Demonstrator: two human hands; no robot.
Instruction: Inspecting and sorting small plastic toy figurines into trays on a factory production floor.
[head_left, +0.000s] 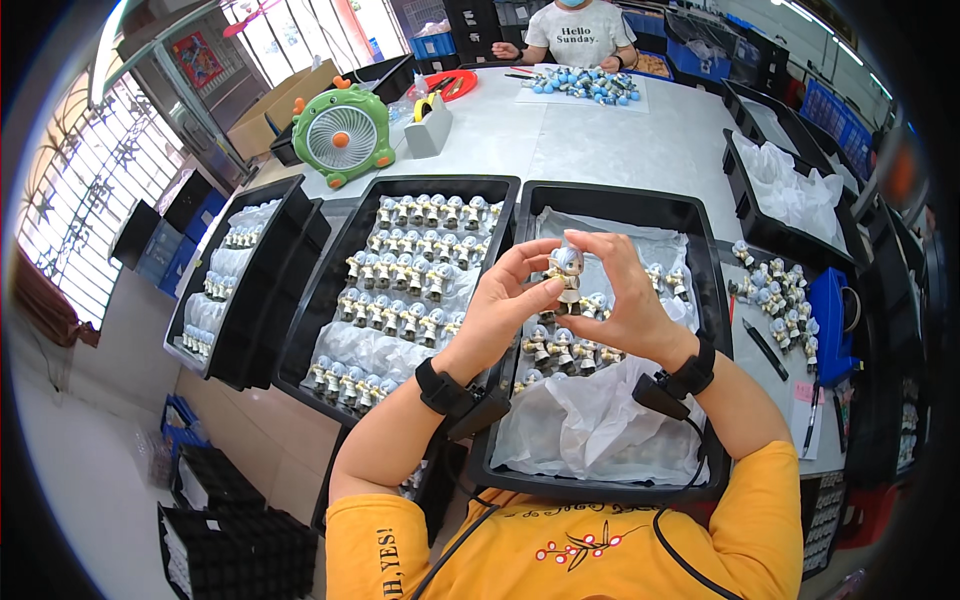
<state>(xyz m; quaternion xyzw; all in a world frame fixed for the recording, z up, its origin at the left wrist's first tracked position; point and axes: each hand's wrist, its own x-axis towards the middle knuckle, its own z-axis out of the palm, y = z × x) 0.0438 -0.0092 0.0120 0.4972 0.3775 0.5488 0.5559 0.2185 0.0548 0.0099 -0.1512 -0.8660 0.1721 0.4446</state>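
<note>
Silver-haired chibi figurine (566, 280) stands upright between both hands, above the paper-lined black tray (620, 192) nearest the person's front. Going left to right on the table (470, 150), a green animal-shaped fan (341, 140) sits behind a rim-edged black tray of figurine rows (400, 263), then the left hand (500, 303) has its grip pinched on the figurine's side. Beyond it, the right hand (640, 308) curves its grip around the figurine from head to feet, with a black pen (765, 350) and a loose figurine pile (778, 288) farther right.
</note>
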